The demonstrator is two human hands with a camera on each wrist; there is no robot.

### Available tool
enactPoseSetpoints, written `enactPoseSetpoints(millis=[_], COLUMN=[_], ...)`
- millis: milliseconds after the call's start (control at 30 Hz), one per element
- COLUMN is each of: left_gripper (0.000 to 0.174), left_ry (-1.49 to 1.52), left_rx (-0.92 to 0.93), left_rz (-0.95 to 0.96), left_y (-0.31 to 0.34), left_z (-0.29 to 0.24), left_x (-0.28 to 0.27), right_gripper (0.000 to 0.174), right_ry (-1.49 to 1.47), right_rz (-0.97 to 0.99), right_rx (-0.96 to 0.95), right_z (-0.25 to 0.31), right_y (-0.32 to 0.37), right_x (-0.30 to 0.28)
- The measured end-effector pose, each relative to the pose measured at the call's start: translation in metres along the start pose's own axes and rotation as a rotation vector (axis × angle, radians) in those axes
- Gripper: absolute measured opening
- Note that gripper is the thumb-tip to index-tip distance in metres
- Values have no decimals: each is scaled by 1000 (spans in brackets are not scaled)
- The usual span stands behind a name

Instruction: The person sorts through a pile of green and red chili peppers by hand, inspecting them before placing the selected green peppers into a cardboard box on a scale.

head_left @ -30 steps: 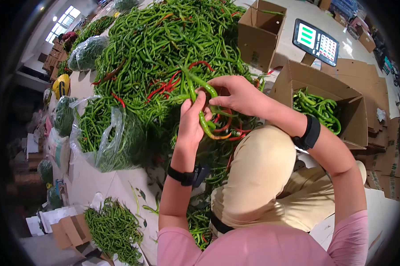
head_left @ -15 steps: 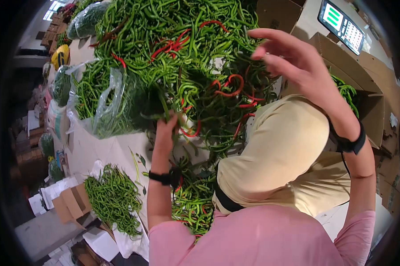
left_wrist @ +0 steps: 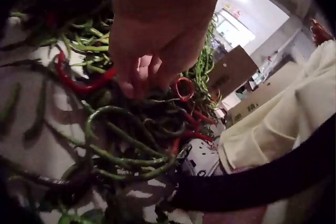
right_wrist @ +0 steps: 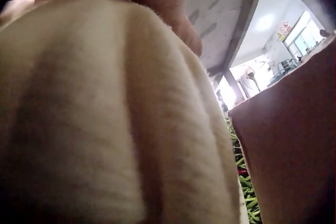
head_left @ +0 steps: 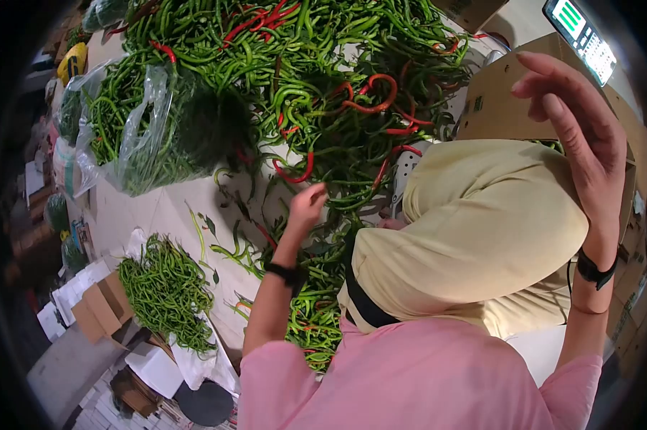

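Observation:
In the head view, my left hand (head_left: 307, 208) hangs over the floor beside a tangle of green chili peppers (head_left: 302, 97), fingers loosely bent, no pepper showing in them. The left wrist view has the same hand (left_wrist: 152, 61) just above curly green peppers (left_wrist: 126, 142), with a red chili pepper (left_wrist: 84, 83) next to the fingertips. My right hand (head_left: 588, 136) is raised beyond the knee, close to a cardboard box (head_left: 506, 104); its fingers are apart from the thumb and hold nothing. Trouser cloth (right_wrist: 105, 113) covers most of the right wrist view.
A clear plastic bag (head_left: 133, 136) of green peppers sits left of the heap. Lower left lies another pile of thin green peppers (head_left: 167, 294) beside an open carton (head_left: 101, 308). A lit digital scale (head_left: 581, 39) stands behind the box. A white clog (head_left: 406, 172) shows beside the heap.
Both hands held a green pepper over the heap. They parted; the left went left with a pepper, and now shows none, nearer the floor peppers. The right moved right toward the box.

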State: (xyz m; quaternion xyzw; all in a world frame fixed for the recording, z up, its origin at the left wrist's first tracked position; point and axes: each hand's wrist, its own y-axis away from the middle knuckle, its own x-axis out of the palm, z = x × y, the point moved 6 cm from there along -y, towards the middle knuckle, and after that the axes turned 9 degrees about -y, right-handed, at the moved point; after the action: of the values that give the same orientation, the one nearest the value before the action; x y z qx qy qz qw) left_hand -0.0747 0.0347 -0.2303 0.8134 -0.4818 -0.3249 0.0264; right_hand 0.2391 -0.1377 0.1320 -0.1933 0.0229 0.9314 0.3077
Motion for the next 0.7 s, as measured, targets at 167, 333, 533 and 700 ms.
enactPoseSetpoints(millis=[167,333,533,700], left_gripper=[32,26,18,11], left_ry=[-368,-905,-451,629], left_rx=[288,170,297,148], left_rz=[-193,-9,-445,-613], left_y=[-93,-120,-96,-73], left_z=[-39,-27,-97,-115], left_x=[34,51,-29,-101], right_gripper=[28,27,26,26], right_ry=[-14,-28,-92,-112], right_rz=[-50,-137,-123,-70], right_rx=[46,87,61,54], right_z=[-13,-17,-12,-10], right_y=[4,5,0,0], right_x=[-16,-17,-12,-12])
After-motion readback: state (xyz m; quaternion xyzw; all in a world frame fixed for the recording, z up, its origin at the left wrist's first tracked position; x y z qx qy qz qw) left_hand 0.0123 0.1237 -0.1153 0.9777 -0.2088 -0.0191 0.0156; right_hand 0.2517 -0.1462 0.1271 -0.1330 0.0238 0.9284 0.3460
